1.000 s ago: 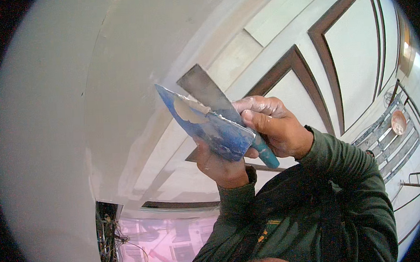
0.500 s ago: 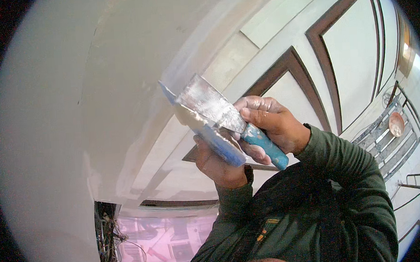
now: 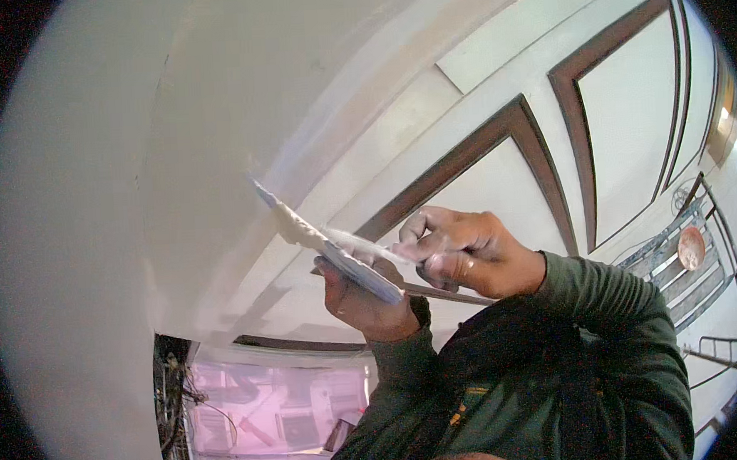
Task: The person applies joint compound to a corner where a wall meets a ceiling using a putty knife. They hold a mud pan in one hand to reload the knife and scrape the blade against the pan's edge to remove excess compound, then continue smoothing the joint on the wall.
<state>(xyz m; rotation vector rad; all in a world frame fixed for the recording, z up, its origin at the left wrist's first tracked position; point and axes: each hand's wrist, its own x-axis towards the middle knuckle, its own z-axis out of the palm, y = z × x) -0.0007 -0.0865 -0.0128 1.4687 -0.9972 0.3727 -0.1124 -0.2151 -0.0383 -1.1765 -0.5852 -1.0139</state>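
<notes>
My left hand (image 3: 364, 303) is closed around a thin flat blue plate (image 3: 366, 278), seen nearly edge-on. A lump of cream-white putty (image 3: 296, 227) lies on its upper face. My right hand (image 3: 490, 253) grips a putty knife (image 3: 368, 245), its whitened blade turned almost edge-on and blurred. The blade's far part lies close against the putty on the plate; whether it touches cannot be told. My fingers hide the knife's handle. White smears mark the fingers of my right hand.
A smooth pale wall (image 3: 78, 245) rises on the left. White panels with brown frames (image 3: 574, 94) fill the right. A slatted scaffold platform (image 3: 705, 296) below right bears a reddish bowl (image 3: 691, 249). Tangled wires (image 3: 173, 398) show in a gap beside a pinkish tiled surface (image 3: 269, 402).
The putty knife has rolled from showing its broad face to nearly edge-on, its teal handle now hidden. My right hand has turned and lowered; the blue plate has shifted left and slightly down.
</notes>
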